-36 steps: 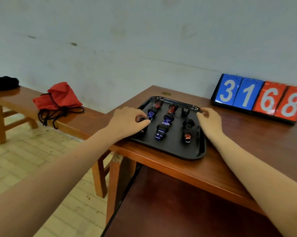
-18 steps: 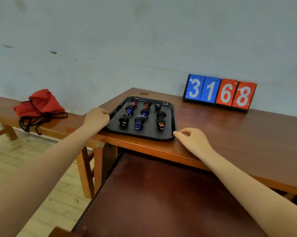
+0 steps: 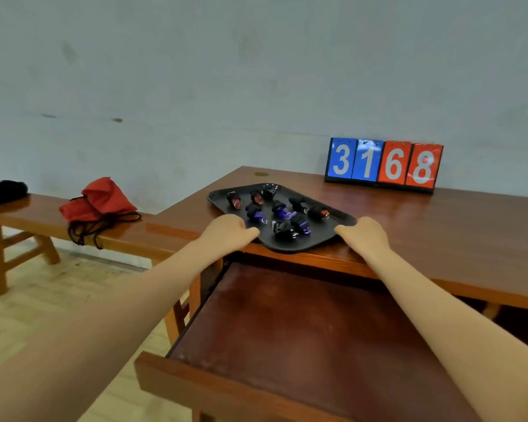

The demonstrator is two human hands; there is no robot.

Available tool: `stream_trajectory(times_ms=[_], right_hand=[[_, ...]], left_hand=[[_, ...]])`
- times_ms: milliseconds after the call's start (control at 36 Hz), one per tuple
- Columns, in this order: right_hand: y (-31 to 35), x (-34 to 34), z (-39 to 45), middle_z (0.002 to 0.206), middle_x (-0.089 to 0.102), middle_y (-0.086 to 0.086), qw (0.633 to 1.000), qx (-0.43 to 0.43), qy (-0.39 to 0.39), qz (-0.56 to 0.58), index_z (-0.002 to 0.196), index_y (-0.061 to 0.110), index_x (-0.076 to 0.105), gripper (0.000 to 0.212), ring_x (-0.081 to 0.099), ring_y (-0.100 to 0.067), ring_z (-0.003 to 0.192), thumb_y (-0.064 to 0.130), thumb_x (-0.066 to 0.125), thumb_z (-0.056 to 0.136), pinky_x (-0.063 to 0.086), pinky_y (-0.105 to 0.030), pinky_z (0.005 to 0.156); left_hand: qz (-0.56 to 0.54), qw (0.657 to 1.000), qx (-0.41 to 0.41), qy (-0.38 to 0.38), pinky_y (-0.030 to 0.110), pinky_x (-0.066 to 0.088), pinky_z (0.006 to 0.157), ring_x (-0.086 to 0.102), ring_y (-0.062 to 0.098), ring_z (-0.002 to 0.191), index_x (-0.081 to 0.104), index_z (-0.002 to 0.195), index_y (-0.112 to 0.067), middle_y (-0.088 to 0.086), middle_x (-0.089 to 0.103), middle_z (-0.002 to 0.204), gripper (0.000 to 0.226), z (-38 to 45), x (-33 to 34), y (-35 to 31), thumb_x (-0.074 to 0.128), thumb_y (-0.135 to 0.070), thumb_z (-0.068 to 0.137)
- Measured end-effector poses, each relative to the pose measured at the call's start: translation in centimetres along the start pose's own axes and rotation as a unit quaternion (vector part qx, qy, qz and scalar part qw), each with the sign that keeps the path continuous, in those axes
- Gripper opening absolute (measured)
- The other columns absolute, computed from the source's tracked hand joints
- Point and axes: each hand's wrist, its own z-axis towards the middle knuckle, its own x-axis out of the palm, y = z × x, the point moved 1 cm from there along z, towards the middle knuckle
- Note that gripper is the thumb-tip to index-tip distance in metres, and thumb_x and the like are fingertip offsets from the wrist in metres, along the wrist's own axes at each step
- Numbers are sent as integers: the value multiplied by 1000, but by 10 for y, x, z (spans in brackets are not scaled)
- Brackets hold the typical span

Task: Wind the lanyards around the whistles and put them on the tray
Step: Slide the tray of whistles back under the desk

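Note:
A black tray [image 3: 290, 245] lies turned at an angle on the wooden table, its near corner overhanging the front edge. Several whistles wrapped in their lanyards lie on it in loose rows, such as a blue one [image 3: 257, 212], a red one [image 3: 234, 199] and a black one [image 3: 282, 229]. My left hand [image 3: 228, 229] grips the tray's near left edge, thumb on top of the rim. At the tray's right corner my right hand [image 3: 363, 233] is closed on the rim.
An open wooden drawer [image 3: 302, 324] juts out below the tray. A flip scoreboard [image 3: 383, 164] reading 3168 stands at the table's back. A red drawstring bag [image 3: 100, 201] and a black item [image 3: 4, 191] lie on the bench [image 3: 37, 214] to the left.
Both hands left the tray's far sides and took its near edges. The tray has turned and slid toward the table's front edge. The view has pulled back.

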Motion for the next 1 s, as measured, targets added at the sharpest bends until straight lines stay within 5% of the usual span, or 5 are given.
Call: stream_trajectory(times_ms=[389,556,694,861,1000], right_hand=[[-34,-10,49,57,44,-4,998,-12,-17,-51,64,7,48,24,42,-21,50,19,61,81,29,-25,47],[-50,-21,65,85,72,-5,994,-60,-18,-90,96,16,75,23,65,-21,75,32,59,90,46,-27,58],[-56,-26,77,105,72,-4,998,-48,-13,-50,109,19,72,24,65,-22,92,30,60,92,50,-31,76],[-60,-26,81,122,67,-3,997,-52,-10,-55,122,18,66,35,61,-23,110,33,57,92,48,-33,87],[-66,-29,70,96,74,-8,997,-68,-7,-26,98,10,74,24,68,-23,90,29,65,87,55,-37,80]], left_hand=[[-28,994,95,-36,28,47,63,63,16,65,68,70,-25,3,70,75,36,25,4,-40,49,-40,97],[-46,976,31,-209,25,49,67,62,13,81,70,92,-21,-1,68,93,20,75,-7,4,51,-28,94],[42,986,-100,-129,47,44,97,44,36,123,59,123,-16,14,56,127,41,104,0,49,47,-39,92],[37,994,-90,-53,29,40,59,56,23,75,61,92,-12,5,61,80,25,107,6,59,42,-27,97],[64,994,-84,-40,31,42,64,58,24,81,59,89,-16,5,62,85,22,101,3,55,40,-24,95]])
